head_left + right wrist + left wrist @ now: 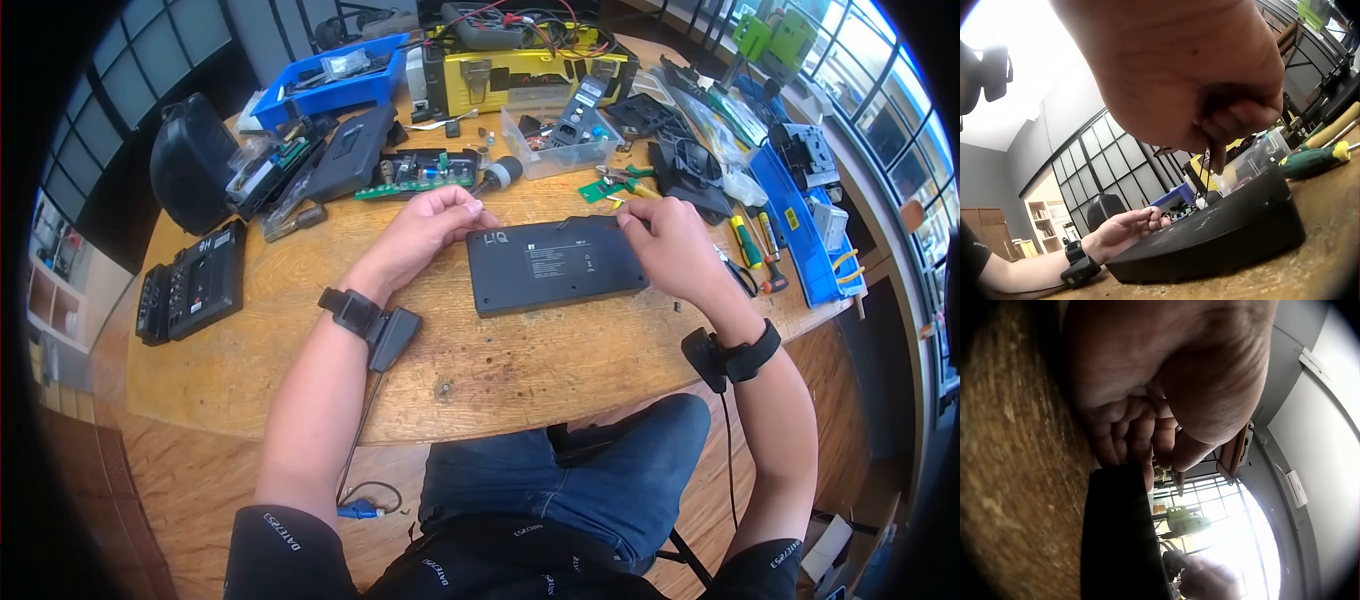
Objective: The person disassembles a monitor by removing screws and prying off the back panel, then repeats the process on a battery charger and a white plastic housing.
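A flat black box with a white printed label and "LIQ" letters lies on the wooden table in the head view. My left hand is at its far left corner, fingers loosely bent. In the left wrist view the fingertips overlap the end of the box. Above the right part of the box, my right hand pinches a thin dark two-pronged tool that looks like tweezers. Its tips point down to the box's printed face, near the far edge.
Right of the box lie a green-yellow screwdriver, pliers and a blue tray. Behind it stand a clear bin, a yellow toolbox and a blue crate. A black device sits at left.
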A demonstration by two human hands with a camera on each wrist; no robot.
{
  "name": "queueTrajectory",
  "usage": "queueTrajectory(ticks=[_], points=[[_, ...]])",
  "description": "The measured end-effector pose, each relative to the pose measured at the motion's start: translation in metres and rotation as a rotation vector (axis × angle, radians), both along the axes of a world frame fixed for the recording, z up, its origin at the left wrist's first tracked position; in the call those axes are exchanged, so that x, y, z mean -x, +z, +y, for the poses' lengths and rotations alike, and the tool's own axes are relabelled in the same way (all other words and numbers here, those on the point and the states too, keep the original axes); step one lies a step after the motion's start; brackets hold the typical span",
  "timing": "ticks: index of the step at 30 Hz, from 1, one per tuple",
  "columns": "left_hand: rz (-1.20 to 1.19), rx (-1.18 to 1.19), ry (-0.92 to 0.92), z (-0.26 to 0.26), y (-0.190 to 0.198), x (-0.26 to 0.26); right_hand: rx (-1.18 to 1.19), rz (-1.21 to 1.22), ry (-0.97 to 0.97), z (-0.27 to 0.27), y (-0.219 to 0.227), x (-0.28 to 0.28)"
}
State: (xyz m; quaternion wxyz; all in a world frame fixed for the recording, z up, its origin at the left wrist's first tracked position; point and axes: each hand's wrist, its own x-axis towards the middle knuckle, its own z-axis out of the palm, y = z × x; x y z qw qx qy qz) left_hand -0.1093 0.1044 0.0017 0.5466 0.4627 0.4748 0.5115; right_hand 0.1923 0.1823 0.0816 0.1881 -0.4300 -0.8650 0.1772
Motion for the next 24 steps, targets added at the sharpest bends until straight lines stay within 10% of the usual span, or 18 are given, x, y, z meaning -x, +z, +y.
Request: queueTrajectory(ticks=[11,21,24], points=[[-0.004,0.001,0.0,0.001,0.0,0.0,0.298,0.101,-0.048,0.013,-0.017,-0.005],[0.004,-0.015,-0.007,0.001,-0.001,0.0,0.049,0.071,0.039,0.009,-0.022,-0.007],[-0.02,0.0,-0.004,0.001,-0.001,0.001,0.355,0.155,0.005,0.023,-0.027,-0.01]])
